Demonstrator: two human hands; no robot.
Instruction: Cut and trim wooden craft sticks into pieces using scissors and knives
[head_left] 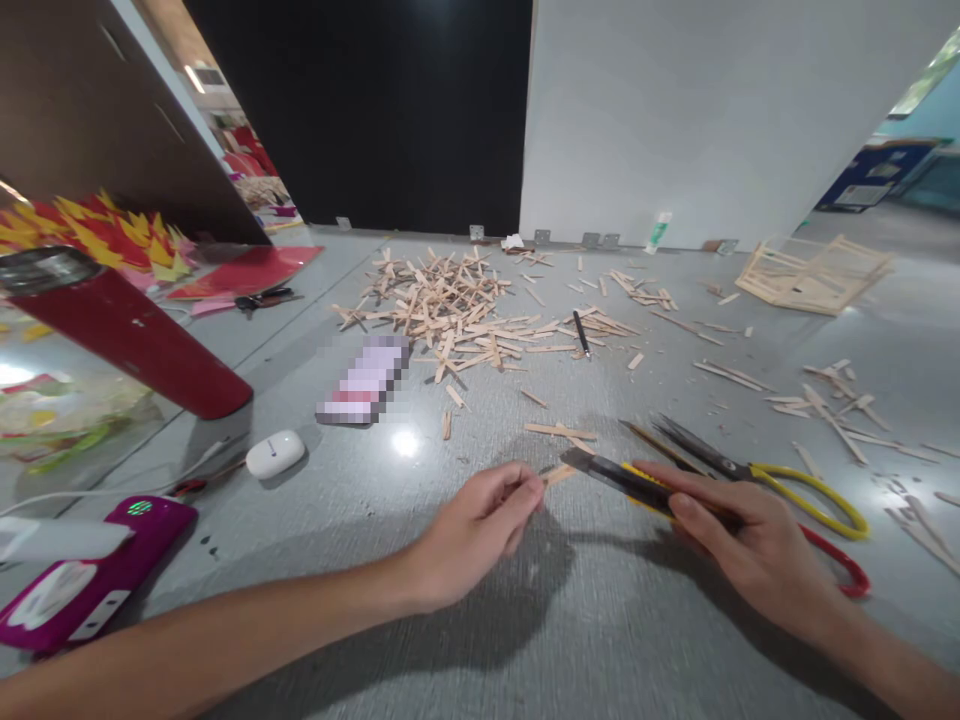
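Observation:
My left hand [480, 525] pinches a short wooden stick [556, 474] between thumb and fingers, just above the grey floor. My right hand [750, 545] grips a yellow and black utility knife [622, 478], its blade tip resting against the end of that stick. Yellow-handled scissors [757, 472] and red-handled scissors [844, 565] lie right behind and under my right hand. A large heap of wooden sticks [450, 305] lies farther ahead.
A phone [365, 380], a white earbud case [275, 453], a red tumbler lying on its side [127, 335] and a magenta device [90, 580] sit to the left. A stick frame [814, 272] stands far right. A black pen [581, 332] and a glue tube [658, 231] lie ahead.

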